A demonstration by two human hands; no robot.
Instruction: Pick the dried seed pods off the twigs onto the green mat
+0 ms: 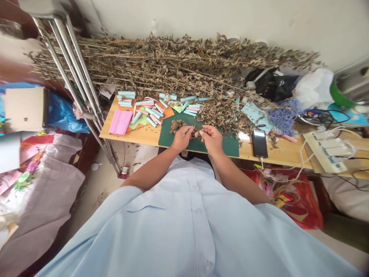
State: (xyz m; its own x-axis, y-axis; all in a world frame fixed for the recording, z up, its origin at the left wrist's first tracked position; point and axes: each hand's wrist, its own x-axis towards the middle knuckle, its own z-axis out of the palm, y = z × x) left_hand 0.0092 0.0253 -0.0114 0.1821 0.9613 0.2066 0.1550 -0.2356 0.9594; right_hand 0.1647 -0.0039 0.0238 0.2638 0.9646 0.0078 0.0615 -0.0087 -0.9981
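My left hand [182,138] and my right hand [211,139] hover low over a dark green cutting mat [225,148], fingertips pinched close together. Whatever lies between the fingers is too small to make out. A small heap of dried leaves [177,126] sits just beyond my left hand, and more crumbled leaves [196,134] lie between the hands. Long dried leafy stems [173,65] spread across the back of the wooden table [276,152]. To the left lie pale blue and pink paper rolls [150,111] and a pink paper stack [120,121].
A black smartphone [260,143] lies right of the mat. Beyond it are a blue tangled bundle [284,115], a black bag [272,84] and a white plastic bag [314,88]. A white power strip [325,154] sits at the right. Metal rack poles [75,77] rise at the left.
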